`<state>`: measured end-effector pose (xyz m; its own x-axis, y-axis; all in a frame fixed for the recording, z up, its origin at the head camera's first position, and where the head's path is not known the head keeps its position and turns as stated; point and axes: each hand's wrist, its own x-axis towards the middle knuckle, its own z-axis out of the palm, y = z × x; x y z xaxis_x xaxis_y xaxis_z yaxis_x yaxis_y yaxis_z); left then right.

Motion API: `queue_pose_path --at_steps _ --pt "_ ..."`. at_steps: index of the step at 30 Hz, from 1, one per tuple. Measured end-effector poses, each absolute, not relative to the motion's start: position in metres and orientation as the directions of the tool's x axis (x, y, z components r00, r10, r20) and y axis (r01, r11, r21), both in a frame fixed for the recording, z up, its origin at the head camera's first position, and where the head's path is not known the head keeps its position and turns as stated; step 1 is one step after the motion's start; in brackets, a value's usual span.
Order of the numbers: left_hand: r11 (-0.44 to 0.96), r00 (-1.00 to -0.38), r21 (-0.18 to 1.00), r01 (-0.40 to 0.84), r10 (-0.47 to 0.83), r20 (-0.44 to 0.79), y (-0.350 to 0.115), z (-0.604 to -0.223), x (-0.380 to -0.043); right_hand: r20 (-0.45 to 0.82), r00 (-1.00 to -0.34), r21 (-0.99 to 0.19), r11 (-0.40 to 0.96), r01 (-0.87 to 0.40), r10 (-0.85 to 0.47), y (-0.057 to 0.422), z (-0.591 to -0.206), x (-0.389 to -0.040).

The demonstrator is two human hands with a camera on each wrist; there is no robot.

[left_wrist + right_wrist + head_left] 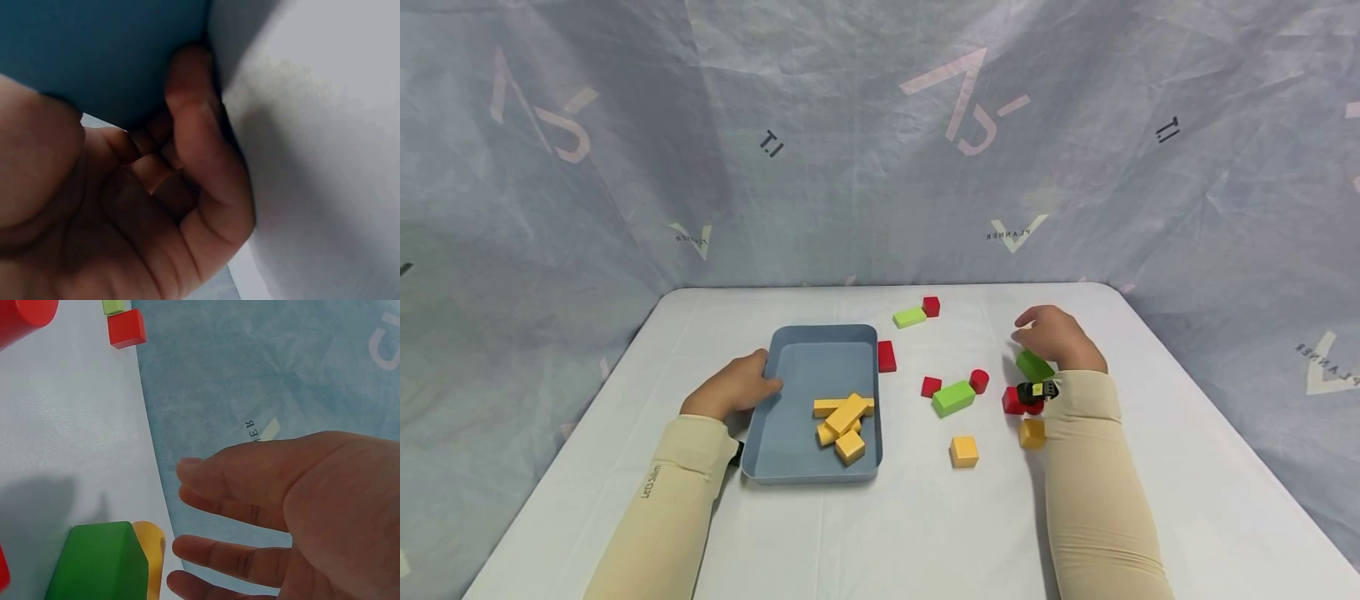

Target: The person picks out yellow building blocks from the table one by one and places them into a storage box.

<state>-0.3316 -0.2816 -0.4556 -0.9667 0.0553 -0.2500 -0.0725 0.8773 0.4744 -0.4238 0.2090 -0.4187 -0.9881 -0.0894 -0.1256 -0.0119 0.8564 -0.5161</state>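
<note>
On the left, my left hand (735, 385) grips the side of a blue-grey tray (790, 333), thumb over the rim. The left wrist view shows curled fingers (209, 156) under the tray's blue wall (106, 56). Several yellow blocks (850, 447) lie inside, one resting across others. My right hand (1056, 333) hovers above the table's right side, fingers relaxed and holding nothing. A dark green block (1033, 366) is just below it. The right wrist view shows that green block (97, 562) with a rounded yellow block (151, 550) behind it.
Beside the tray are a flat red block (887, 357), a light green block (953, 398), a red cylinder (979, 381) and a yellow cube (964, 452). A lime block (909, 317) and red cube (931, 307) sit farther back. Near the right wrist are a red block (1012, 401) and yellow block (1032, 433).
</note>
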Motion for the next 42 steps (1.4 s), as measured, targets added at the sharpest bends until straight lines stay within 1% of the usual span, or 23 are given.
queue_pose_path --at_steps 5,13,33,42 --pt "0.875 -0.967 0.48 -0.066 0.062 -0.246 -0.2822 -0.4548 -0.331 -0.137 -0.987 -0.506 0.863 -0.002 -0.083 0.208 -0.4207 -0.4254" --pt "0.878 -0.968 0.473 -0.07 0.055 -0.246 -0.2823 -0.4568 -0.3321 -0.114 -0.988 -0.488 0.872 -0.033 -0.101 0.2081 -0.4207 -0.4254" --pt "0.878 -0.966 0.474 -0.073 0.056 -0.252 -0.281 -0.4536 -0.3319 -0.131 -0.988 -0.495 0.869 -0.006 -0.082 0.2098 -0.4253 -0.4263" --pt "0.873 -0.966 0.482 -0.075 0.057 -0.253 -0.2819 -0.453 -0.331 -0.159 -0.985 -0.484 0.875 0.015 -0.072 0.2132 -0.4254 -0.4239"
